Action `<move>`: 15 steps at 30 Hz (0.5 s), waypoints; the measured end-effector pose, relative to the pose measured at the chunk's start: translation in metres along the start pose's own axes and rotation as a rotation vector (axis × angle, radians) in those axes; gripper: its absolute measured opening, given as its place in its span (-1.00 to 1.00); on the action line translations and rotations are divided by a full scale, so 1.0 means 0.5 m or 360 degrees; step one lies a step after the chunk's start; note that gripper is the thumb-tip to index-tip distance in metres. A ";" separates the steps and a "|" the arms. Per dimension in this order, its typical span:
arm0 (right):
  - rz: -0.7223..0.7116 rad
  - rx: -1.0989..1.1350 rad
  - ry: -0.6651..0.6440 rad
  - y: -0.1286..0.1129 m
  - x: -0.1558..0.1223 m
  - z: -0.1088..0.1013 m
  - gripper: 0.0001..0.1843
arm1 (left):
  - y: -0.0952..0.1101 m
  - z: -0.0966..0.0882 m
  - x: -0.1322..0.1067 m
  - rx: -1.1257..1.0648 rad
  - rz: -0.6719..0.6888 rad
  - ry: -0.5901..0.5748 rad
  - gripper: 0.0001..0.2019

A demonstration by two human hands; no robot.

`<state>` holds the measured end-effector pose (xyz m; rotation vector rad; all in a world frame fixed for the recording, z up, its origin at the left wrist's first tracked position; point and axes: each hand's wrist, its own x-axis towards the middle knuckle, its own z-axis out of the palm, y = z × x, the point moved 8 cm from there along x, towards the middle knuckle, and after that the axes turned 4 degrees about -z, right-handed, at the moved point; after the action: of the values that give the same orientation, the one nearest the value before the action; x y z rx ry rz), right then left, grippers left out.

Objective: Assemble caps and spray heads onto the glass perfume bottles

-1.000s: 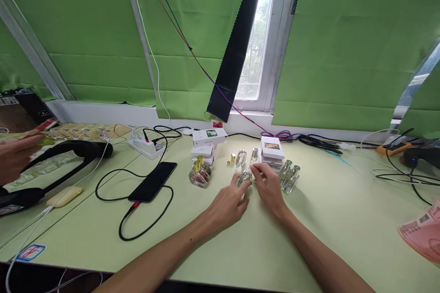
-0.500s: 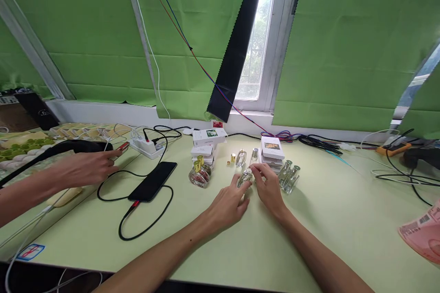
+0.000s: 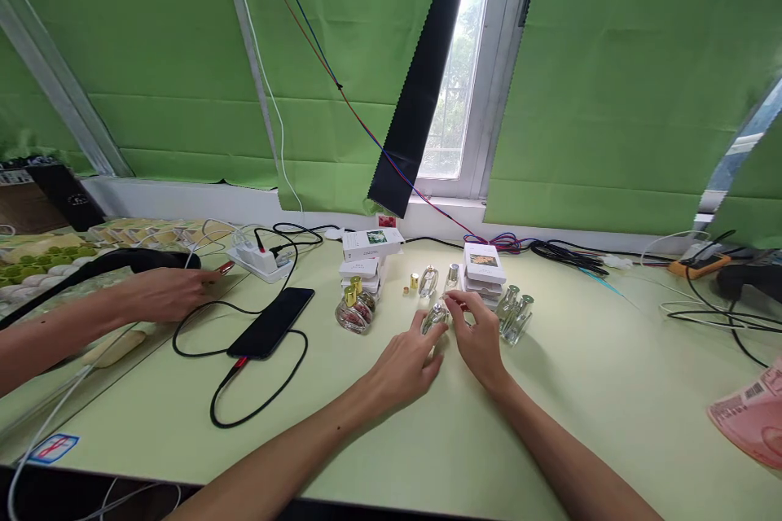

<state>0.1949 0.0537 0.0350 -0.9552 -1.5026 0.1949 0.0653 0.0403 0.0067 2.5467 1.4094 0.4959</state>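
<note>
My left hand (image 3: 406, 358) holds a small clear glass perfume bottle (image 3: 435, 316) near the tabletop, its fingers around the sides. Right beside the bottle's top, my right hand (image 3: 476, 338) is closed in a pinch; whatever its fingertips hold is too small to make out. Just behind stand another round glass bottle (image 3: 428, 282) and a slim glass bottle (image 3: 452, 277). A gold cap (image 3: 414, 281) and a small gold ring (image 3: 406, 291) sit left of them. Several clear bottles (image 3: 516, 319) are grouped to the right of my right hand.
Gold-capped round bottles (image 3: 354, 311) stand before stacked white boxes (image 3: 372, 244); another box stack (image 3: 484, 264) is behind my right hand. Leftward lie a phone (image 3: 272, 324) on a cable and a power strip (image 3: 257, 260). A co-worker's hand (image 3: 164, 293) reaches in at left.
My hands stay almost still around the bottle, with a slight shift of the right fingers. The co-worker's hand at left has shifted slightly, and its red-tipped object now points lower.
</note>
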 end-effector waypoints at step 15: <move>-0.0085 0.0020 -0.0011 -0.005 0.003 0.019 -0.82 | 0.001 0.002 0.003 0.0004 0.0042 0.0023 -0.57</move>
<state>0.1856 0.0570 0.0357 -0.9039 -1.5299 0.1694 0.0666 0.0413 0.0063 2.5717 1.3841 0.5183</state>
